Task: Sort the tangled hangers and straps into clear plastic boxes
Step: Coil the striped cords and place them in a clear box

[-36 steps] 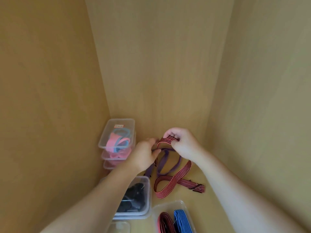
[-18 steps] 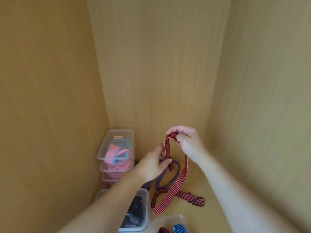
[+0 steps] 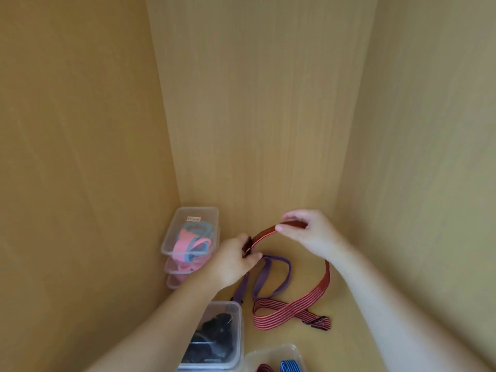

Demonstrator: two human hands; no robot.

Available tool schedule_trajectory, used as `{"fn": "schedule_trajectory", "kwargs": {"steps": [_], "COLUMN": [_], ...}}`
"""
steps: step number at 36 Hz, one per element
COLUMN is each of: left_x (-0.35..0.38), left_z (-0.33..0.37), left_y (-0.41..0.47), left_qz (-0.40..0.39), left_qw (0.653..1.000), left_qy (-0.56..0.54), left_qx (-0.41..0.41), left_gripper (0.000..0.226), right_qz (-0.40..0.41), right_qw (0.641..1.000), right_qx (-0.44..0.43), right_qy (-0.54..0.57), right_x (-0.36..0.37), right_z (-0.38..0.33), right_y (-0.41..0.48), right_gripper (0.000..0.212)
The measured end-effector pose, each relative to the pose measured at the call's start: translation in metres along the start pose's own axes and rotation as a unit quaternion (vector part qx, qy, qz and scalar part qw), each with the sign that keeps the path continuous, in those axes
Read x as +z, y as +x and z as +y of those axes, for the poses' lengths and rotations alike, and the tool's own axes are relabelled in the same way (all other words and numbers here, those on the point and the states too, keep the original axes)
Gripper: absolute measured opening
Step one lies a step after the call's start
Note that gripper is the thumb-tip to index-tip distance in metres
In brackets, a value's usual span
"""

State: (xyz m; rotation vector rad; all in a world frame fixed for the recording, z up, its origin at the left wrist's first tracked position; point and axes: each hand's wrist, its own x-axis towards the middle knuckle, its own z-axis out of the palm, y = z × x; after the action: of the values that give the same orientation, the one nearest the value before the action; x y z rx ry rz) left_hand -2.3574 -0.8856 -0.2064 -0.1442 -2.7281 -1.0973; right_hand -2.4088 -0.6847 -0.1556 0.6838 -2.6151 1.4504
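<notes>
A red and black striped strap (image 3: pixel 292 304) loops up from the wooden floor. My left hand (image 3: pixel 236 260) pinches one end of it and my right hand (image 3: pixel 308 232) pinches it further along, so a raised arc spans between them. The rest of the strap trails down to a black buckle (image 3: pixel 318 323) on the floor. A purple strap (image 3: pixel 271 277) lies loose under the arc, partly hidden by my left hand.
Stacked clear boxes (image 3: pixel 171 244) of pink and blue straps stand in the back left corner. A clear box (image 3: pixel 237 331) of black items sits near left. Another clear box (image 3: pixel 271 351) with red and blue straps is at the bottom edge. Wooden walls enclose three sides.
My hands have drawn apart, the right moving right and the left moving left, stretching the striped strap from a tight vertical loop into a wide arc.
</notes>
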Motion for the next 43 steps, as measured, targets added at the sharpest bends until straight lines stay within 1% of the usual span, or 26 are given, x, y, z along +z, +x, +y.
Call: {"fn": "schedule_trajectory", "kwargs": {"steps": [2, 4, 7, 9, 12, 15, 19, 21, 23, 26, 31, 34, 37, 40, 43], "left_x": [-0.003, -0.006, -0.010, -0.012, -0.016, -0.018, -0.018, -0.018, -0.018, -0.017, -0.014, -0.012, -0.012, -0.013, -0.013], "left_z": [0.002, 0.006, 0.007, 0.007, 0.007, 0.004, 0.000, 0.002, 0.005, 0.010, 0.017, 0.018, 0.020, 0.023, 0.024], "left_y": [0.001, 0.001, -0.002, -0.003, -0.006, -0.008, -0.006, -0.005, -0.005, -0.005, -0.005, -0.004, -0.002, -0.001, 0.001], "left_qz": [0.001, -0.008, -0.046, -0.069, -0.078, -0.063, -0.035, -0.030, -0.031, -0.015, -0.021, -0.020, -0.015, -0.005, 0.003], "left_qw": [1.000, 0.999, 0.994, 0.992, 0.994, 0.996, 0.998, 0.998, 0.998, 0.999, 0.991, 0.985, 0.973, 0.965, 0.958], "left_qy": [-0.021, -0.043, -0.095, -0.107, -0.082, -0.066, -0.044, -0.052, -0.046, -0.031, -0.103, -0.140, -0.196, -0.224, -0.254], "left_qx": [0.001, -0.004, -0.009, -0.011, -0.006, -0.002, 0.001, -0.012, -0.016, -0.021, -0.078, -0.102, -0.118, -0.133, -0.133], "left_gripper": [0.018, 0.020, 0.016, 0.016, 0.020, 0.021, 0.009, 0.013, 0.016, 0.009, 0.014, 0.013, 0.013, 0.014, 0.016], "right_qz": [-0.044, -0.063, -0.082, -0.097, -0.122, -0.103, -0.065, -0.060, -0.057, -0.057, -0.084, -0.108, -0.121, -0.125, -0.147], "right_qw": [0.998, 0.997, 0.995, 0.994, 0.992, 0.993, 0.995, 0.994, 0.994, 0.991, 0.987, 0.987, 0.986, 0.986, 0.985], "right_qx": [0.015, 0.024, 0.025, 0.026, 0.017, 0.007, 0.009, 0.007, 0.004, -0.007, -0.011, 0.009, 0.022, 0.007, -0.016], "right_qy": [-0.041, -0.044, -0.041, -0.031, -0.037, -0.060, -0.076, -0.089, -0.098, -0.124, -0.136, -0.120, -0.112, -0.114, -0.094], "right_x": [0.005, 0.011, 0.018, 0.019, 0.016, 0.014, 0.014, 0.017, 0.019, 0.022, 0.026, 0.032, 0.039, 0.044, 0.045], "right_z": [0.000, 0.000, 0.000, -0.003, -0.006, -0.002, 0.005, 0.006, 0.006, 0.002, -0.008, -0.009, -0.007, -0.010, -0.014], "right_y": [-0.002, -0.003, -0.004, -0.006, -0.006, -0.003, 0.002, 0.002, 0.001, -0.001, -0.006, -0.008, -0.011, -0.016, -0.021], "right_gripper": [0.033, 0.036, 0.038, 0.037, 0.023, 0.014, 0.021, 0.024, 0.023, 0.017, 0.003, 0.013, 0.033, 0.043, 0.051]}}
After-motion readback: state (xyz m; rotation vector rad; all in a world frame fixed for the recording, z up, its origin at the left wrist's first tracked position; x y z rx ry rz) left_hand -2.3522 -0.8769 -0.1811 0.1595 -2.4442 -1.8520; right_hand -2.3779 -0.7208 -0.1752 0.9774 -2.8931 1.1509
